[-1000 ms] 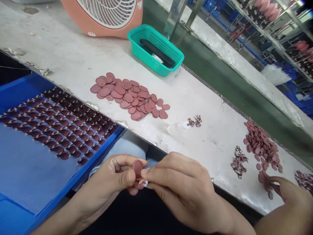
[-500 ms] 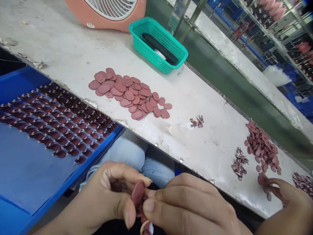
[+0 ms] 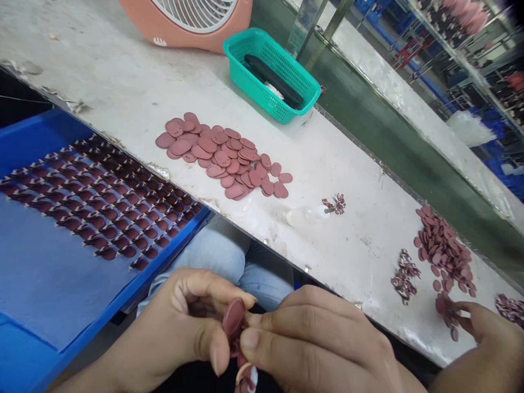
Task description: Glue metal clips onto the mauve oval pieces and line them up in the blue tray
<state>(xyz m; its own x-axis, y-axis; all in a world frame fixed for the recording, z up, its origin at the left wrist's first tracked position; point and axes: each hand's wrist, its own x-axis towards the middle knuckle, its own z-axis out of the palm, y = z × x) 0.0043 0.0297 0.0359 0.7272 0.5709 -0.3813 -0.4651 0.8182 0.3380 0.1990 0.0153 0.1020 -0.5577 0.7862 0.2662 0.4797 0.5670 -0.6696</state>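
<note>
Low in the middle, my left hand (image 3: 192, 322) pinches a dusky-red oval tag (image 3: 234, 317) between thumb and fingers. My right hand (image 3: 315, 338) presses against it, thumb and fingertips closed on a small dark-red piece (image 3: 236, 346) just under the tag. Below the fingertips hangs a part with a gold-coloured ring (image 3: 244, 373) and a white patch; how these join is hidden by my fingers. Beyond my hands, a pile of similar oval tags (image 3: 221, 155), some with small holes, lies on the pale worktable (image 3: 347, 164).
At left, a blue tray (image 3: 69, 297) holds rows of tags with fittings. A translucent bottle (image 3: 307, 215) lies beside small shiny parts (image 3: 338, 203). Farther back stand a green basket (image 3: 266, 98) and an orange fan (image 3: 135, 22). Another person's hand (image 3: 483, 327) works near smaller discs (image 3: 444, 248).
The view has shifted slightly, so the table's contents appear a little farther right. Both my hands keep their grip on the tag and small piece, with barely any movement.
</note>
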